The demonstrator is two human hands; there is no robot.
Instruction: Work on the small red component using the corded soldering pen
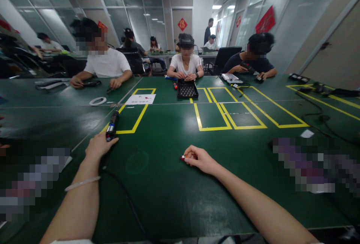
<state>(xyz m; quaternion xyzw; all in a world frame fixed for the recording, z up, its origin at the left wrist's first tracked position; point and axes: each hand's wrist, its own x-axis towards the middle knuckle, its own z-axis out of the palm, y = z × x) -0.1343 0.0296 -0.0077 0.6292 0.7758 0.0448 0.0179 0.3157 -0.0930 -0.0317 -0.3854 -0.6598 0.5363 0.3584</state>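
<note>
My left hand [97, 147] is at the left, closed around the near end of a black cylindrical tool [113, 123] with a blue band. The tool points away from me over the tape line; its exact kind is unclear, and some of my fingers are hidden. A black cord [126, 193] runs from below this hand towards the table's near edge. My right hand [198, 158], closer to the middle, pinches a small red-and-white piece [182, 158] just above or on the green table [174, 199]. The piece is too small to name.
Yellow tape rectangles [215, 128] mark the table. A white paper [140, 99] lies at the far left, beside a white ring-shaped coil [97, 101]. Across from me, a person [184, 64] works at a black tray [187, 90]. Cables [317, 105] lie at the right.
</note>
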